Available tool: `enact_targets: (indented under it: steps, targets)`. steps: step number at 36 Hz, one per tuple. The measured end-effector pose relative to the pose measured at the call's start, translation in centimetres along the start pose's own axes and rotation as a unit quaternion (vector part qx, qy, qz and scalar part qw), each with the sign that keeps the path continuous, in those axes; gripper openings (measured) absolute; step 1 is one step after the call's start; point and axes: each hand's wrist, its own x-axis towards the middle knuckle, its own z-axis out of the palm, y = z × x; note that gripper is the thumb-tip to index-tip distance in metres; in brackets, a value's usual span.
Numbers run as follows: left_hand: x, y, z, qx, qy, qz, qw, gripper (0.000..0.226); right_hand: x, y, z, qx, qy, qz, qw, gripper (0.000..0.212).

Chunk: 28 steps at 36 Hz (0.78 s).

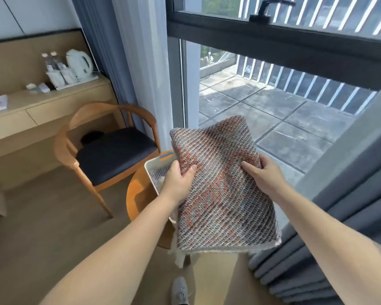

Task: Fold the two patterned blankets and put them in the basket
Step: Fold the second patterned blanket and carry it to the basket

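At the bottom edge, nearest the camera, a grey lace-up shoe (179, 290) stands on the tan floor. Two bare forearms reach forward from there. The left hand (178, 180) grips the left edge of a folded, woven blanket with orange, grey and cream diagonal stripes (222, 190), thumb lying on top and fingers tucked beneath. The right hand (262, 175) holds the opposite edge in the same way, thumb on the upper face, fingers curled round the side. The blanket hangs between both hands, tilted, its near edge drooping toward the floor and its far corner raised.

Just beyond and below it, a white rectangular plastic basket with an orange handle (151, 167) shows only its left corner; the held blanket covers the rest. A second patterned blanket (156, 176) lies inside that corner, right beside the left hand. The basket sits on a small round orange-brown wooden table (136, 197).

To the right, heavy grey curtains (339, 216) hang in folds. Farther left stands a curved wooden armchair with a dark seat cushion (110, 148), and behind it a long pale wooden desk (42, 106) carrying a white electric kettle (79, 63). A dark-framed window (273, 40) fills the far side.
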Motion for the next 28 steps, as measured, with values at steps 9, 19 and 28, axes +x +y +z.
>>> enact_targets:
  steps: [9,19,28]
  targets:
    - [14.9,1.3,-2.3,-0.021,-0.003,0.003,1.000,0.020,14.2,-4.4,4.0,-0.030,0.018,0.013,0.999,0.020]
    - [23.7,-3.7,-1.8,-0.023,0.042,-0.066,0.997,0.030,25.2,-1.9,10.3,-0.066,-0.020,0.005,0.998,0.015]
    - [22.1,-14.7,0.7,-0.045,0.043,-0.251,0.966,0.057,26.4,7.2,17.6,-0.110,-0.126,0.074,0.983,0.030]
